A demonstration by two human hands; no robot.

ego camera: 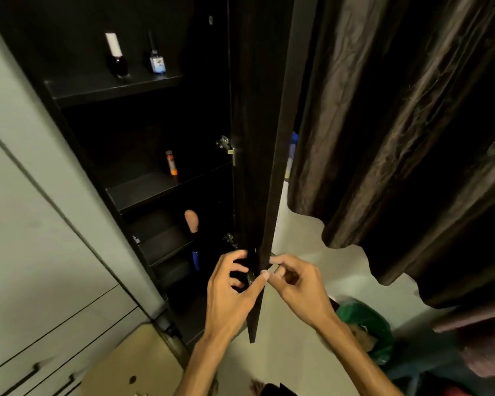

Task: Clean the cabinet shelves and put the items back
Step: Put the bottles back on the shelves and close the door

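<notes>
The tall dark cabinet stands open, with its door [269, 138] swung out edge-on toward me. Both hands meet at the door's lower edge. My left hand [232, 287] curls its fingers round the inner side of the door, thumb along the edge. My right hand [295, 284] pinches the same edge from the outer side, fingers curled. The top shelf [97, 88] carries a dark bottle with a white cap [116, 57] and a small pale-blue bottle [157, 61]. An orange tube [171, 162] stands on the middle shelf [143, 192]. Lower down are a peach-coloured item [191, 221] and a blue stick [195, 260].
A pale wardrobe with drawers [40, 252] fills the left. A dark brown curtain [397, 138] hangs right of the door. On the floor lie a cardboard box [132, 367] at the bottom and a green bag [366, 327] at the right.
</notes>
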